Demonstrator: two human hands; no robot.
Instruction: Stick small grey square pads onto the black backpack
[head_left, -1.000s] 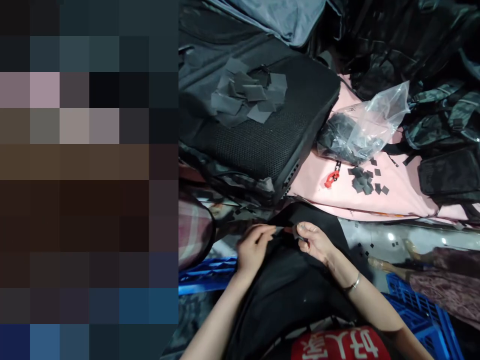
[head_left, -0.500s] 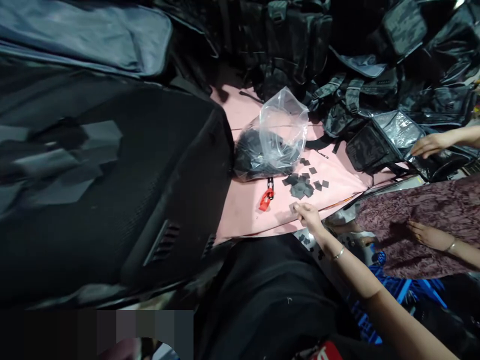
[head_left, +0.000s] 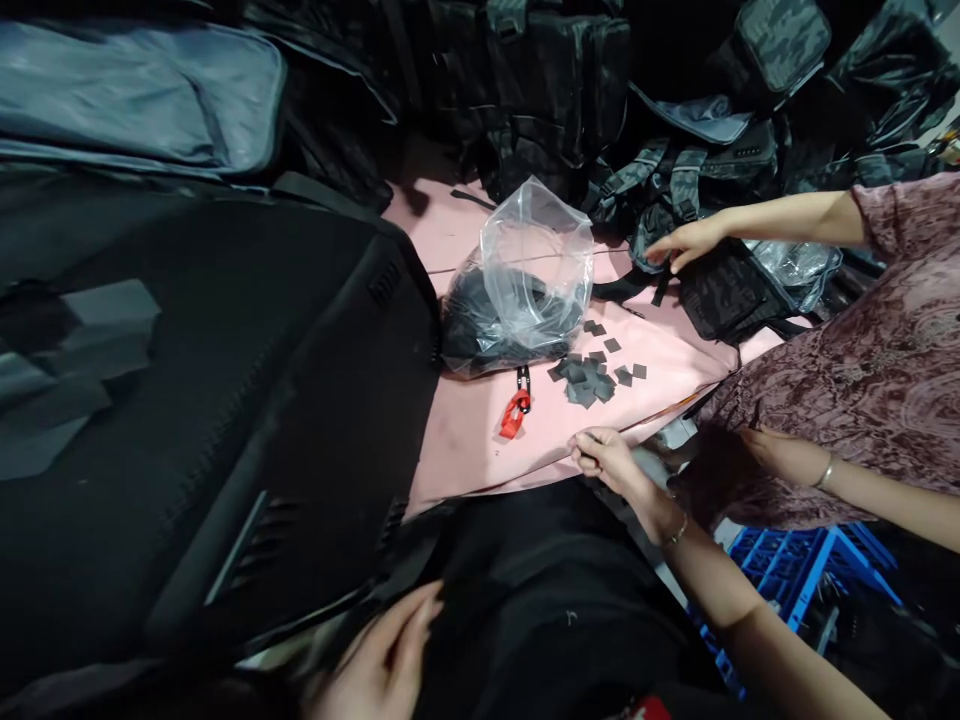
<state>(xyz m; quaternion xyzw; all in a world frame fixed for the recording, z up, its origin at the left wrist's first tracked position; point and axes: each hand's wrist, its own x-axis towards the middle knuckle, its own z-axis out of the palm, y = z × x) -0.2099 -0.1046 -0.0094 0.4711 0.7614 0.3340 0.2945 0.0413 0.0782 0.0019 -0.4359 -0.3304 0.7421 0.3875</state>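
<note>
1. Newly in view, the left hand point(head_left: 382, 658) sits near the black bag point(head_left: 330, 390) — fingers together, grip unclear.
2. Dark squares point(head_left: 587, 381) lie piled on pink cloth point(head_left: 466, 430).
3. Right hand point(head_left: 607, 462), now apart from the left, curls narrow — whether around a square, I cannot tell.

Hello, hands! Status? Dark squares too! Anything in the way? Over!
Right hand curled near the dark squares, contents unclear. Left hand low, blurred. Squares loosely piled on pink cloth. Plastic bag close behind, not between.
</note>
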